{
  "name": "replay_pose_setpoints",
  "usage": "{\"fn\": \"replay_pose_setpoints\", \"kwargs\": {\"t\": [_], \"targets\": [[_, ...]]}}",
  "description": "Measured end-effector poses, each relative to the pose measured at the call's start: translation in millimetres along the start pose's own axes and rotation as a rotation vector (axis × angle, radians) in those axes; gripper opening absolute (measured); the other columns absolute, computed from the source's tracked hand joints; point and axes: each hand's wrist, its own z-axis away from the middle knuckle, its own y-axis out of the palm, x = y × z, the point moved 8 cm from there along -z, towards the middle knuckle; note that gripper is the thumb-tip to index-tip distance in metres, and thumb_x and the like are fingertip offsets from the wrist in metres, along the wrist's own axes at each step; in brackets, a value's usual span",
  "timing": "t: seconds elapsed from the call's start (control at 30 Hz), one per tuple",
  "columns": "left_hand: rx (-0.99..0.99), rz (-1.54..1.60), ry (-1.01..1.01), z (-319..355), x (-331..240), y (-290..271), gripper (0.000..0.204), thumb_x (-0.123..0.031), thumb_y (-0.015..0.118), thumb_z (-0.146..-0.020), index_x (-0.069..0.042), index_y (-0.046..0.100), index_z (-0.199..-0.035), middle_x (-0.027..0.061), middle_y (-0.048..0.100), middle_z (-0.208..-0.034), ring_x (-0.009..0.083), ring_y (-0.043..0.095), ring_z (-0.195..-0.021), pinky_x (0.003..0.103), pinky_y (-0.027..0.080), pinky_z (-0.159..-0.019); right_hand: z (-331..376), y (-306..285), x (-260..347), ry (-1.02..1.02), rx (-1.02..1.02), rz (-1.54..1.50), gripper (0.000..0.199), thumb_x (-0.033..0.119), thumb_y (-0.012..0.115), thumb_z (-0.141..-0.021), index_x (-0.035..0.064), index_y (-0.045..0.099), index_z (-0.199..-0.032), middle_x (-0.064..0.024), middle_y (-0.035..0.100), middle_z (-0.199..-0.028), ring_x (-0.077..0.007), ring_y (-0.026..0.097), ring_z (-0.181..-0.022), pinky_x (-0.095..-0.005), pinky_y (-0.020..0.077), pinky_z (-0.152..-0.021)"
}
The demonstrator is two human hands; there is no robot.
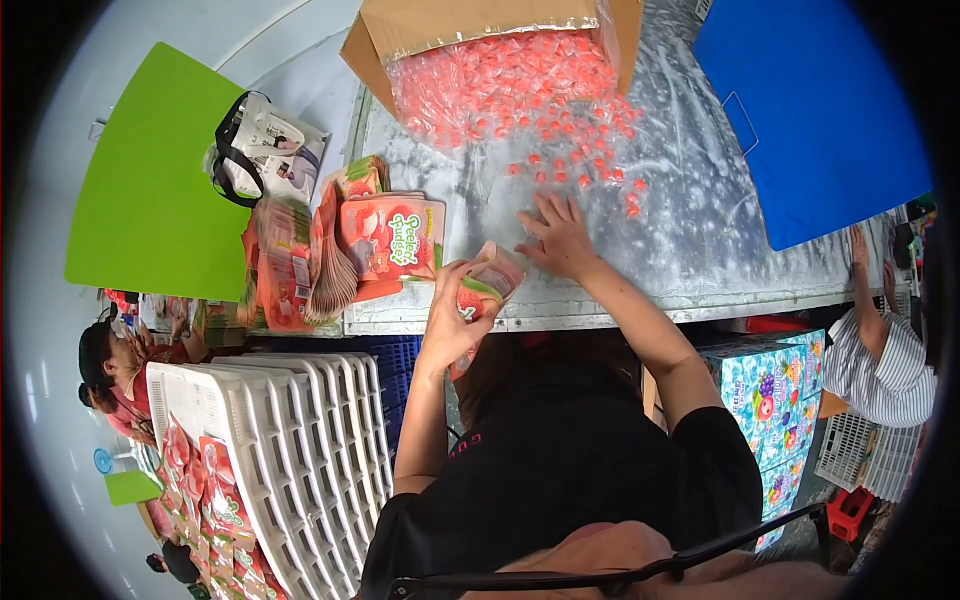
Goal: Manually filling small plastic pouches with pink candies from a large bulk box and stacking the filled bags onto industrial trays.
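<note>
Gripped in my left hand [452,325] is a red and green printed pouch [490,283], its pale end tilted up over the table's front edge. Flat on the grey metal table [680,255], my right hand [560,242] has its fingers spread and nothing visible in it. Just beyond those fingertips lie loose, clear-wrapped red candies [585,180]. They trail from a tipped cardboard box [470,22], where a heap of the same candies [510,75] spills over a clear plastic liner. Left of my left hand, stacks of flat matching pouches [375,240] lie on the table.
A tote bag [285,150] stands behind the pouches. Green [160,180] and blue [810,110] panels flank the table. Stacked white crates [290,430] stand at lower left, printed cartons [770,395] at lower right. People are on both sides; one person's hand [860,250] touches the table's right end.
</note>
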Motion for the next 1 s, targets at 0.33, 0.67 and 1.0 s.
{"fn": "replay_pose_setpoints", "kwargs": {"t": [0.33,0.67,1.0], "targets": [[-0.09,-0.003,0.061,-7,-5,2,0.07,0.002,0.075,-0.063,-0.003,0.051,-0.129,0.0181,0.05,-0.128,0.0354,0.046,-0.125,0.042,0.035,-0.109,26,39,-15,-0.046,0.116,-0.076,0.028,0.026,0.073,-0.081,0.0129,0.065,-0.104,-0.0056,0.061,-0.098,-0.0261,0.06,-0.09,-0.0371,0.0496,-0.069],[-0.193,-0.174,0.055,-14,-16,26,0.082,0.0,0.082,-0.06,-0.007,0.046,-0.133,0.0187,0.043,-0.129,0.0389,0.045,-0.124,0.045,0.04,-0.104,-28,-34,13,0.718,-0.592,-1.795,0.017,0.021,0.061,-0.099,0.0051,0.059,-0.092,-0.0004,0.059,-0.084,-0.0085,0.055,-0.076,-0.024,0.045,-0.066],[-0.281,-0.18,0.07,-12,-20,24,0.082,0.0,0.082,-0.059,-0.007,0.046,-0.133,0.0194,0.039,-0.132,0.0403,0.041,-0.126,0.048,0.04,-0.104,-14,-44,57,0.509,-0.229,-1.453,0.017,0.017,0.055,-0.1,0.0017,0.061,-0.105,-0.0036,0.062,-0.099,-0.0101,0.057,-0.093,-0.0252,0.0457,-0.083]]}}
